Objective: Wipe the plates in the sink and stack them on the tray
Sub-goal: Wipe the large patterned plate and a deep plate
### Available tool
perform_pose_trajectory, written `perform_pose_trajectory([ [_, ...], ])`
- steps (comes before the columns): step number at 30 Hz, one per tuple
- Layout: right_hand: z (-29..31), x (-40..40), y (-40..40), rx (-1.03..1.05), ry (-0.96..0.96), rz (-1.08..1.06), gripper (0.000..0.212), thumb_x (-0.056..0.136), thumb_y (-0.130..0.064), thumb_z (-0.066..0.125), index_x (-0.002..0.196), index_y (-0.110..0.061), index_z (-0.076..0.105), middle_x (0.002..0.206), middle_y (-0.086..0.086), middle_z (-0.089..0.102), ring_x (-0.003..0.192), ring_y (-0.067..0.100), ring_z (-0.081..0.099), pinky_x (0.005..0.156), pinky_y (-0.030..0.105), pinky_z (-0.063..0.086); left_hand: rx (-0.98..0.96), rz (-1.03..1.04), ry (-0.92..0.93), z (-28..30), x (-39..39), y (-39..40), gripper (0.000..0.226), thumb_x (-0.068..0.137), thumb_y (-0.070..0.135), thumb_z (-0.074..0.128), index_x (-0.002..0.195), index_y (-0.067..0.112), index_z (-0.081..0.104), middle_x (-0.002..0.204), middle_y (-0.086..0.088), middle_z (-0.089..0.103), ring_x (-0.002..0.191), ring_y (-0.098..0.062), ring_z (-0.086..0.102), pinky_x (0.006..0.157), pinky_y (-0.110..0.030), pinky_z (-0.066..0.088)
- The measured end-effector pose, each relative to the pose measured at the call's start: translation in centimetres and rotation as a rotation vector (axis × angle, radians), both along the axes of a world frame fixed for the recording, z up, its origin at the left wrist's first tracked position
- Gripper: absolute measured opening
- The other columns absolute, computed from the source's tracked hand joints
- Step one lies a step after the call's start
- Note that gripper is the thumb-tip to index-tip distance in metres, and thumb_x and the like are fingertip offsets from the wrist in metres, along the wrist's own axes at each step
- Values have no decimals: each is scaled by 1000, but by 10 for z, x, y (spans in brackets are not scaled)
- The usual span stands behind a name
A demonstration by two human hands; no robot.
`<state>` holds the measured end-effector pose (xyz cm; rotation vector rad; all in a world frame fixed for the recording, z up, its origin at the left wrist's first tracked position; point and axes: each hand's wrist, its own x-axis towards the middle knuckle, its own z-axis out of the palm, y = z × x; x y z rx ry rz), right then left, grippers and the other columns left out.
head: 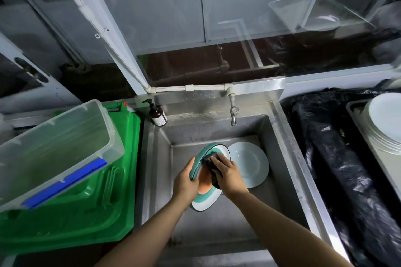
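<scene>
Left hand (pixel 185 182) grips the rim of a teal-banded plate (pixel 202 200), tilted up over the steel sink (pixel 280 134). Right hand (pixel 229 174) presses a dark cloth (pixel 213 171) to its face, fingers curled over it. White plate (pixel 251 165) just beside, in the basin. Far right: stacked white plates (pixel 385 125) on a tray (pixel 355 115).
</scene>
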<state>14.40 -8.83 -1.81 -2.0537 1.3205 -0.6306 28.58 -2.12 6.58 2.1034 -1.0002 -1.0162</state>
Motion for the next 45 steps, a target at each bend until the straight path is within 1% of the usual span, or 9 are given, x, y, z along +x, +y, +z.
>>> perform_pose_trajectory([
  [6,-9,-31,-1,17,8,-68,32,91,-12,57,122,-17,66,120,-2,61,89,33,59,83,34,49,61,-62,-209,-25,18,3,72,86,-7,50,147,31,53,123,-8,66,111,-26,63,90,-25,45],
  [18,6,-59,8,-43,65,-65,41,80,10,68,115,-10,71,118,8,66,83,41,62,80,38,52,-32,-109,-367,-51,23,15,76,81,-21,47,145,18,56,98,-9,53,94,-26,53,85,-26,37],
  [23,5,-56,11,-35,59,-49,35,88,3,66,119,-13,70,121,2,64,89,31,57,86,25,41,-72,-251,-268,-21,16,16,33,100,41,59,133,43,62,134,0,43,132,-23,33,115,-39,29],
  [26,8,-52,12,-45,31,-10,33,89,2,63,117,-14,69,116,1,64,88,24,54,84,23,42,-10,-330,-294,-13,17,11,46,100,17,60,145,28,57,148,-18,41,138,-36,32,113,-36,27],
  [29,0,-50,10,-15,42,14,30,95,-7,59,121,-19,65,121,-6,60,90,31,58,85,33,49,1,-224,-369,-32,18,11,70,84,-17,54,141,23,58,118,-20,59,101,-34,55,97,-40,49],
  [34,4,-46,18,-24,18,40,32,92,-6,64,121,-16,68,122,-2,63,93,30,59,88,28,47,112,-71,-194,-40,20,9,67,88,-10,48,143,26,59,124,-4,70,104,-24,66,83,-22,49],
  [38,13,-26,23,-38,-100,30,27,86,-7,68,112,-14,72,112,-2,68,92,20,61,87,9,40,104,205,186,-23,13,10,41,88,-8,61,95,32,69,78,11,71,78,-17,62,54,-6,43],
  [42,9,7,31,122,-54,63,40,86,-20,67,125,-16,66,130,1,61,110,30,60,96,34,49,123,394,508,-19,13,17,65,84,-26,39,112,28,64,84,2,71,71,-18,66,51,-18,52],
  [45,4,20,41,240,191,192,61,91,-47,57,148,-27,45,161,0,30,146,31,29,118,41,29,154,398,672,-20,14,25,75,79,-27,27,115,28,63,95,-17,72,60,-18,68,46,-21,49],
])
